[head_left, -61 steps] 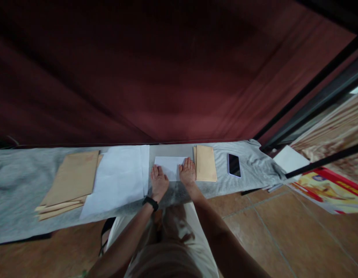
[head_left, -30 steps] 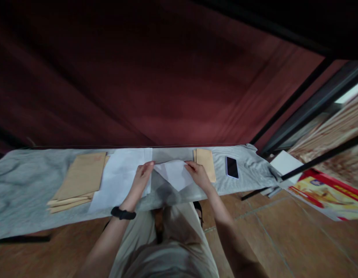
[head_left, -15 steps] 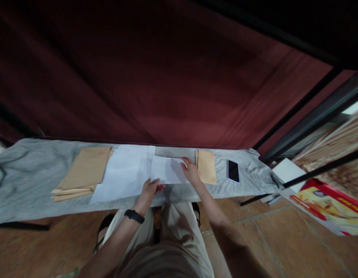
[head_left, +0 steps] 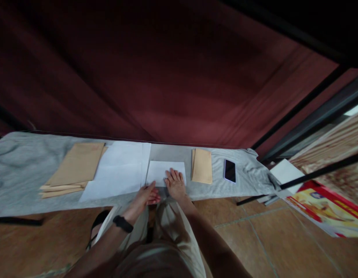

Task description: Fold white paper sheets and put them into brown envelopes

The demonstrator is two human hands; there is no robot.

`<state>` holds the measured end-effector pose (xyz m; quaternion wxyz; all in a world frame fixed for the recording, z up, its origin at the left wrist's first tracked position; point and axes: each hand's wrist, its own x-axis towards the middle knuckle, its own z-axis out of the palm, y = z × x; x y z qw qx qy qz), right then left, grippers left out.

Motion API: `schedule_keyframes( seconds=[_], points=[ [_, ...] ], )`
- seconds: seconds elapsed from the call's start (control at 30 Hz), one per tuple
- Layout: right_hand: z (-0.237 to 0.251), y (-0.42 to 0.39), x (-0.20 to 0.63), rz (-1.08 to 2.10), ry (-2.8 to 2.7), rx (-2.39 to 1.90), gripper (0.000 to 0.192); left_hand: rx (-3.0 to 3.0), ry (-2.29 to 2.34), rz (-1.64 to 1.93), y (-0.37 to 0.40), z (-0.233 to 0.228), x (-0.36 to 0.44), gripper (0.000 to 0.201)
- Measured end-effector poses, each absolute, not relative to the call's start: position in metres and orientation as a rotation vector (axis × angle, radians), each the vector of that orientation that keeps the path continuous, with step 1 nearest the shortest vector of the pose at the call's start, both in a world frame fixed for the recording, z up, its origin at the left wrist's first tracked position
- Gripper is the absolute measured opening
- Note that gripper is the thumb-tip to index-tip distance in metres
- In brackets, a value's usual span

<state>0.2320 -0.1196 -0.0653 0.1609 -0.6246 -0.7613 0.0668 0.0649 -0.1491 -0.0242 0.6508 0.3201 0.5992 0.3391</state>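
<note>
A folded white sheet of paper (head_left: 160, 168) lies on the grey cloth in front of me. My right hand (head_left: 175, 184) rests flat on its lower right part, with the fingers spread. At the sheet's lower left corner is my left hand (head_left: 148, 194), thumb apart from the loosely curled fingers; nothing shows in its grasp. Just left of the folded sheet lies a stack of larger white paper (head_left: 118, 170). A small pile of tan envelopes (head_left: 202, 166) sits to the right of my right hand.
Larger brown envelopes (head_left: 76, 162) are piled at the left of the cloth-covered bench (head_left: 19, 170). A phone (head_left: 230, 171) lies toward the right. Dark red fabric (head_left: 167, 96) hangs behind the bench. A red and yellow box (head_left: 326, 208) stands at the far right, near a black metal bar (head_left: 323, 170).
My right hand has shifted from the folded sheet's right edge onto its lower part and now lies flat. My left hand has moved slightly down, off its hold on the sheet's edge.
</note>
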Motion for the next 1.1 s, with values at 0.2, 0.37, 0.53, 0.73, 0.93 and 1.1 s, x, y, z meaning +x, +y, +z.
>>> schedule_keyframes(
  seconds=[0.2,0.37,0.53,0.73,0.93,1.1],
  points=[
    [-0.064,-0.123,0.233,0.261,-2.218,-1.794,0.050,1.693,1.461,1.018,-0.137,-0.031,0.101,0.046],
    [-0.067,-0.118,0.237,0.268,-2.099,-1.734,0.045,2.241,1.690,0.732,-0.096,-0.054,0.111,0.053],
    [-0.062,-0.092,0.231,0.313,-1.963,-1.700,0.044,2.438,1.789,0.478,-0.088,-0.068,0.103,0.056],
    [-0.064,-0.068,0.222,0.259,-2.113,-1.658,0.045,2.525,1.706,0.370,-0.081,-0.064,0.101,0.061],
    [-0.074,-0.067,0.235,0.186,-2.143,-1.752,0.048,2.463,1.776,0.455,-0.073,-0.070,0.099,0.057],
    [-0.083,-0.072,0.248,0.078,-2.035,-1.845,0.055,2.342,1.943,0.564,-0.067,-0.079,0.098,0.060]
  ],
)
